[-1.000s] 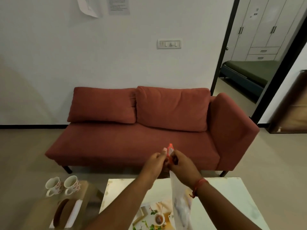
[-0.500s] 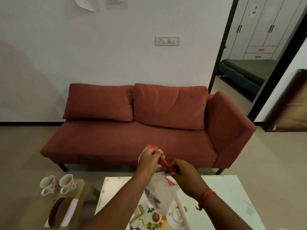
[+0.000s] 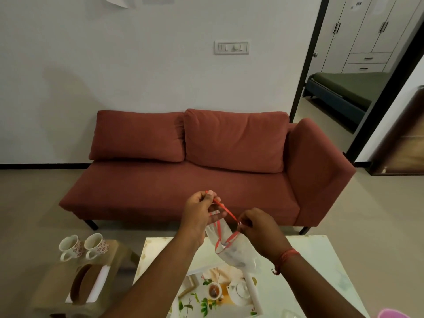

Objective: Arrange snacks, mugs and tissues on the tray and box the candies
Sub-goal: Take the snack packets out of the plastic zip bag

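Observation:
A clear plastic snack bag (image 3: 231,251) with a red zip strip hangs between both hands above the white table (image 3: 321,260). My left hand (image 3: 200,213) pinches one end of the red strip up high. My right hand (image 3: 257,226) pinches the other side lower down, so the bag's mouth is pulled apart. Under the bag lies a printed tray (image 3: 220,292) with a teapot picture. Two floral mugs (image 3: 81,246) stand on a small wooden side table at the left, with a tissue box (image 3: 88,283) in front of them.
A red sofa (image 3: 206,171) stands against the wall beyond the table. Something pink (image 3: 392,314) peeks in at the bottom right corner. A doorway at the right leads to a room with a bed and wardrobe.
The hands, together at the bag's closed top a second ago, have moved apart and pulled the red strip open. The camera has tilted down a little.

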`<action>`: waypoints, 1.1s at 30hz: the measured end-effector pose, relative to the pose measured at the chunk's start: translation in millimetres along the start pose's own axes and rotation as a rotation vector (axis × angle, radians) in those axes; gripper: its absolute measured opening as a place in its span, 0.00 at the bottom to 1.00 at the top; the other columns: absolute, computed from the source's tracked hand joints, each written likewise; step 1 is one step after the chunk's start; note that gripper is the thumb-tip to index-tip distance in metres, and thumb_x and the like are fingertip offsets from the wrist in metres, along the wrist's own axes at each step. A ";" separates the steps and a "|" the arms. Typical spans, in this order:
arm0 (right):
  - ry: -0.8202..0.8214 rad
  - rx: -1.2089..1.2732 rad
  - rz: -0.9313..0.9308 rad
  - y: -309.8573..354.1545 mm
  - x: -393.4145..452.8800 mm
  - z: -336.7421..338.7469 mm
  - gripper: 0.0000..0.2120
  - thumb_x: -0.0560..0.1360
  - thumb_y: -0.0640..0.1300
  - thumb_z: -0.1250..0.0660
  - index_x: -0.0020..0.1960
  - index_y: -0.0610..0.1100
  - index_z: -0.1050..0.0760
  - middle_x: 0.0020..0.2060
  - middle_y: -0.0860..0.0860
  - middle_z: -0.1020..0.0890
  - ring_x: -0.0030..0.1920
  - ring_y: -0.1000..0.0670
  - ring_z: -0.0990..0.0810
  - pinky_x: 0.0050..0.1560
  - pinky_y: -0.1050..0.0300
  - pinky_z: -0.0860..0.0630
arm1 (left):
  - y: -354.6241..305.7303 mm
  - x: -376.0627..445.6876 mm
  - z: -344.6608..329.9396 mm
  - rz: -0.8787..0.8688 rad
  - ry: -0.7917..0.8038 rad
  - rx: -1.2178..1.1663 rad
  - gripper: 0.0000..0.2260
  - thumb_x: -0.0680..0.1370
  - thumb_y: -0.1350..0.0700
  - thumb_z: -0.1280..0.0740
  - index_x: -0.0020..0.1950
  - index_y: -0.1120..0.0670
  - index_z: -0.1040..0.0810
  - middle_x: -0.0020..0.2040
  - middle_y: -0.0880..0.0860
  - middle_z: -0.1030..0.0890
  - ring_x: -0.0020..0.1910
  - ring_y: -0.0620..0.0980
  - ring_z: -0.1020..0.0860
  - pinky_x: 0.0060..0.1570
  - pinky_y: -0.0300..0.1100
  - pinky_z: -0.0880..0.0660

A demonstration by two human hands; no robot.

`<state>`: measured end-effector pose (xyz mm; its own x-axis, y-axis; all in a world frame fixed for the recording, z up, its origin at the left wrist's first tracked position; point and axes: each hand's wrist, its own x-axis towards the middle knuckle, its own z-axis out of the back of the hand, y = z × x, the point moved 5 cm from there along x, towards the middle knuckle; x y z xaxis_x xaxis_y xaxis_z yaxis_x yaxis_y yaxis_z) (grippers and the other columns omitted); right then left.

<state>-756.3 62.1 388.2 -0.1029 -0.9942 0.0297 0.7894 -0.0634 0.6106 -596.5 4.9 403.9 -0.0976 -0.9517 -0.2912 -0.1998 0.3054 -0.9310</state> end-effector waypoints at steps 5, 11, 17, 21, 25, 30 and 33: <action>-0.101 0.075 0.072 -1.4 0.8 14.1 0.04 0.75 0.41 0.30 0.45 0.49 0.21 0.40 0.57 0.21 0.41 0.58 0.23 0.41 0.65 0.27 | -3.4 2.4 8.7 0.011 -0.040 -0.137 0.08 0.82 0.58 0.38 0.50 0.61 0.22 0.42 0.56 0.18 0.40 0.52 0.18 0.44 0.51 0.17; -0.209 0.118 0.175 7.9 3.0 29.1 0.04 0.74 0.39 0.29 0.44 0.47 0.18 0.37 0.58 0.20 0.38 0.58 0.21 0.38 0.61 0.23 | 0.7 8.1 27.7 0.122 -0.121 -0.239 0.06 0.81 0.58 0.35 0.46 0.59 0.23 0.37 0.56 0.20 0.36 0.52 0.19 0.37 0.48 0.17; -0.248 0.039 0.270 18.1 8.4 44.5 0.06 0.72 0.43 0.26 0.39 0.51 0.21 0.34 0.57 0.21 0.35 0.57 0.23 0.37 0.58 0.25 | -20.2 5.2 54.0 -0.186 -0.316 0.332 0.15 0.81 0.50 0.35 0.36 0.54 0.31 0.30 0.52 0.27 0.29 0.51 0.27 0.32 0.47 0.24; -0.230 0.042 0.304 24.6 11.2 52.5 0.08 0.70 0.42 0.25 0.37 0.53 0.22 0.32 0.59 0.23 0.35 0.60 0.24 0.35 0.67 0.30 | -48.6 -21.7 2.9 -0.743 0.039 0.818 0.02 0.79 0.49 0.32 0.49 0.46 0.24 0.46 0.44 0.22 0.46 0.42 0.24 0.46 0.33 0.28; -0.201 0.074 0.315 31.6 14.7 57.5 0.06 0.71 0.41 0.26 0.39 0.49 0.20 0.34 0.57 0.20 0.36 0.58 0.22 0.36 0.64 0.27 | -32.3 -13.6 -38.1 -0.843 0.411 1.203 0.10 0.79 0.48 0.35 0.55 0.52 0.21 0.51 0.48 0.21 0.50 0.47 0.26 0.51 0.41 0.31; -0.229 0.136 0.294 33.5 17.0 64.7 0.05 0.72 0.38 0.27 0.40 0.46 0.19 0.34 0.55 0.19 0.36 0.56 0.21 0.37 0.56 0.23 | -39.1 -6.1 -41.2 -0.922 0.330 1.155 0.07 0.78 0.53 0.33 0.43 0.56 0.25 0.40 0.50 0.25 0.38 0.50 0.28 0.38 0.43 0.35; -0.280 0.156 0.294 36.8 16.3 70.4 0.06 0.71 0.37 0.27 0.39 0.47 0.19 0.33 0.55 0.19 0.35 0.56 0.21 0.36 0.56 0.23 | -47.8 -8.0 -42.7 -0.983 0.313 1.144 0.06 0.77 0.56 0.33 0.41 0.55 0.26 0.38 0.50 0.25 0.36 0.49 0.29 0.37 0.42 0.36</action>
<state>-771.5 49.6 466.8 -0.0646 -0.9050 0.4204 0.7110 0.2538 0.6558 -627.8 -0.7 460.2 -0.6029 -0.6662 0.4390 0.5106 -0.7450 -0.4293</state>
